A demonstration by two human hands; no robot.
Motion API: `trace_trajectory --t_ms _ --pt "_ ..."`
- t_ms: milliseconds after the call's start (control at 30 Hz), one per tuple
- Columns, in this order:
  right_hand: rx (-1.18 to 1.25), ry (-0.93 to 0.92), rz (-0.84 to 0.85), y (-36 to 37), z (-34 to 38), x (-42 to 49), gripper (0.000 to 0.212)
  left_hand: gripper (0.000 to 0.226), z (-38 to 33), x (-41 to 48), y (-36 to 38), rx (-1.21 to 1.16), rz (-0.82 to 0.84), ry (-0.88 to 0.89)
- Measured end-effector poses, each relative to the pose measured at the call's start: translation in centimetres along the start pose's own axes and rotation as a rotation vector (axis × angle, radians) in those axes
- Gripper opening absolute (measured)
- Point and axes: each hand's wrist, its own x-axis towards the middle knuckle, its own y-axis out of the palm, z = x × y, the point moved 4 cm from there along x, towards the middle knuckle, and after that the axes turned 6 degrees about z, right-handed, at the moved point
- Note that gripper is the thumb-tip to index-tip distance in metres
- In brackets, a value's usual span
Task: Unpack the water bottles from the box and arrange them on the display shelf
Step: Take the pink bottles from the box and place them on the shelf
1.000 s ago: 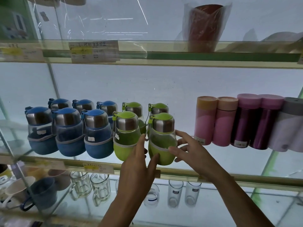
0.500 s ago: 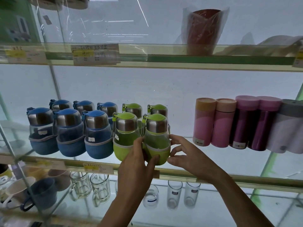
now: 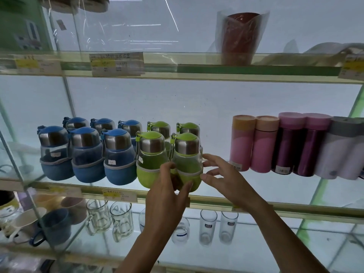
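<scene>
On the middle glass shelf [image 3: 275, 210] several blue-sleeved bottles [image 3: 86, 154] stand in two rows at the left. Beside them stand green-sleeved bottles with steel collars, two behind and two in front. My left hand [image 3: 165, 198] holds the front right green bottle [image 3: 187, 148] low on its left side, thumb across the sleeve. The fingertips of my right hand [image 3: 226, 180] touch its right side, fingers spread. This bottle stands upright against the other front green bottle [image 3: 151, 152]. No box is in view.
Pink, purple and grey flasks [image 3: 262, 146] stand to the right on the same shelf. A red cup wrapped in plastic [image 3: 240, 36] sits on the shelf above. Glass mugs [image 3: 98, 217], tumblers [image 3: 208, 227] and ceramic cups [image 3: 55, 225] fill the shelf below.
The front right green bottle has slid left until it stands against its green neighbour. Both hands moved with it and stay on its sides.
</scene>
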Motion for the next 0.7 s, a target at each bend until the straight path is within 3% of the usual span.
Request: trace_trajectory --t_ms 367,700 --pt "-0.002 -0.004 -0.053 -0.9 0.3 -2.9 0.051 0.017 -2.5 -0.6 2.1 -0.03 0.068 0.129" --pt "0.027 0.065 -0.199 -4.3 -1.2 -7.8 0.047 0.037 -5.4 -0.3 5.8 -0.176 0.24 0.194"
